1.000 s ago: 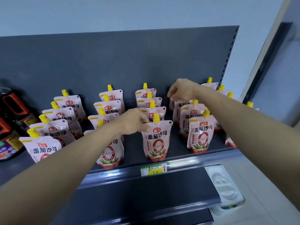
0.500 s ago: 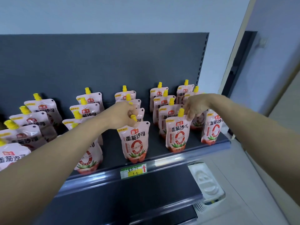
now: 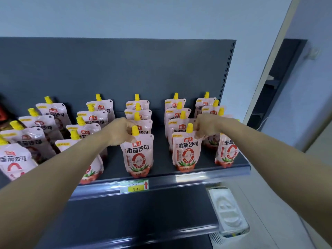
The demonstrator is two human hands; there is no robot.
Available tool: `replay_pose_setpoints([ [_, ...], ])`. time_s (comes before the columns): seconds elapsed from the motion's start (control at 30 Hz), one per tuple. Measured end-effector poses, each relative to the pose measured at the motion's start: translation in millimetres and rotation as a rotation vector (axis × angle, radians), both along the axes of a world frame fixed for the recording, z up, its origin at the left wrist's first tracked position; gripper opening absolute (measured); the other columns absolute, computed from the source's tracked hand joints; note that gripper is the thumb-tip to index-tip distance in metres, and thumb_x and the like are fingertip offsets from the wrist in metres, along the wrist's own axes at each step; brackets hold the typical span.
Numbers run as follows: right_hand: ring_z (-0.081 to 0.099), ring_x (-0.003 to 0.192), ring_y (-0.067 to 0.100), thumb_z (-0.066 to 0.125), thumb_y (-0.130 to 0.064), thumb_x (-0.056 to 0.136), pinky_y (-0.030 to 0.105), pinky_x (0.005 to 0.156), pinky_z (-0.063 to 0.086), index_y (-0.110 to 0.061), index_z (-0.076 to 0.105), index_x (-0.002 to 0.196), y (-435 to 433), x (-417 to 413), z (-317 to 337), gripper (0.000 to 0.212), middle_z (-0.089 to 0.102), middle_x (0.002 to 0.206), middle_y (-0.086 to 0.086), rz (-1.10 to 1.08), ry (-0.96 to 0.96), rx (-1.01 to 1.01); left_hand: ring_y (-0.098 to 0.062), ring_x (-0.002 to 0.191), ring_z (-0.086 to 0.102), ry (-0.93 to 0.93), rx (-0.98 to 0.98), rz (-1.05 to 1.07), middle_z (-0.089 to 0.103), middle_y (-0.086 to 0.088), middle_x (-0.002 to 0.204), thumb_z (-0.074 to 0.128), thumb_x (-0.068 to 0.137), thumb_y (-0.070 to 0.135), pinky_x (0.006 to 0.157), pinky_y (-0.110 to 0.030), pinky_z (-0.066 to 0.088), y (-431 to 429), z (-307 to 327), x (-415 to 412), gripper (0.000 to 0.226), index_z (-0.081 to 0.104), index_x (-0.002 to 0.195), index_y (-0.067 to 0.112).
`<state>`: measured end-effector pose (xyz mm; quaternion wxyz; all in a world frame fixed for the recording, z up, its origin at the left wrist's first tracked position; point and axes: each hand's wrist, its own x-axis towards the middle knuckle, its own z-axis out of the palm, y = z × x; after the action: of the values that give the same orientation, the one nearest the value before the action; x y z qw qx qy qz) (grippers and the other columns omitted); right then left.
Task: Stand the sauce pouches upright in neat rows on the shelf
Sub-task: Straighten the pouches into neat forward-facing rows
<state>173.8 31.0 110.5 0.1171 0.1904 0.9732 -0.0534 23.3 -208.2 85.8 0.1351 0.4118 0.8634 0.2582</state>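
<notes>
Right hand (image 3: 206, 125) has shifted onto a front pouch (image 3: 186, 153), fingers (image 3: 197, 130) pinching its top; left hand (image 3: 119, 131) still pinches the centre pouch (image 3: 138, 155).

Left grip: your left hand (image 3: 120, 131) covers the top corner of the pink plastic yellow-capped sauce pouch (image 3: 138, 153) it grips.
Right grip: your right hand (image 3: 206, 125) covers the neighbouring pouch (image 3: 186, 153) at its pinched corner.
Under your left forearm: third pouch (image 3: 93, 174), mostly covered.
Far left of your left hand: dark containers (image 3: 3, 115), cut off.
Below your left hand: green-yellow paper price label (image 3: 135, 186), print unreadable.
</notes>
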Motion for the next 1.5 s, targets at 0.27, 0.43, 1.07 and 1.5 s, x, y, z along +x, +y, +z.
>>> replay_pose_setpoints([
  [0.27, 0.065, 0.099, 0.024, 0.065, -0.015, 0.083, 0.033, 0.090, 0.051, -0.010, 0.072, 0.105, 19, 15, 19, 0.023, 0.071, 0.104, 0.006, -0.030, 0.035, -0.082, -0.017, 0.099, 0.058, 0.027, 0.066, 0.081, 0.061, 0.003, 0.103, 0.071, 0.079, 0.012, 0.082, -0.023, 0.041, 4, 17, 11, 0.041, 0.058, 0.118, 0.013],
  [0.43, 0.064, 0.090, 0.022, 0.061, -0.002, 0.081, 0.034, 0.093, 0.050, -0.006, 0.074, 0.098, 55, 43, 51, 0.022, 0.073, 0.101, 0.011, -0.165, 0.275, -0.009, -0.010, 0.092, 0.053, 0.141, 0.237, -0.023, 0.058, 0.001, 0.103, 0.072, 0.078, 0.015, 0.068, -0.010, 0.038, 44, 27, 42, 0.041, 0.057, 0.117, 0.013],
  [1.07, 0.057, 0.109, 0.029, 0.069, -0.017, 0.084, 0.037, 0.097, 0.042, -0.008, 0.061, 0.124, 105, 79, -3, 0.042, 0.066, 0.116, 0.010, -0.206, 0.216, -0.142, -0.023, 0.125, 0.049, 0.086, 0.067, -0.083, 0.063, -0.009, 0.123, 0.060, 0.084, -0.001, 0.105, -0.040, 0.040, 116, -17, 67, 0.014, 0.070, 0.092, 0.004],
  [1.5, 0.051, 0.123, 0.027, 0.052, -0.003, 0.091, 0.035, 0.101, 0.043, -0.005, 0.054, 0.130, 142, 76, 14, 0.040, 0.055, 0.135, 0.011, -0.271, 0.380, -0.170, -0.023, 0.106, 0.061, 0.069, 0.083, -0.042, 0.067, -0.008, 0.113, 0.062, 0.085, 0.003, 0.097, -0.041, 0.048, 113, -10, 77, 0.020, 0.066, 0.104, 0.007],
])
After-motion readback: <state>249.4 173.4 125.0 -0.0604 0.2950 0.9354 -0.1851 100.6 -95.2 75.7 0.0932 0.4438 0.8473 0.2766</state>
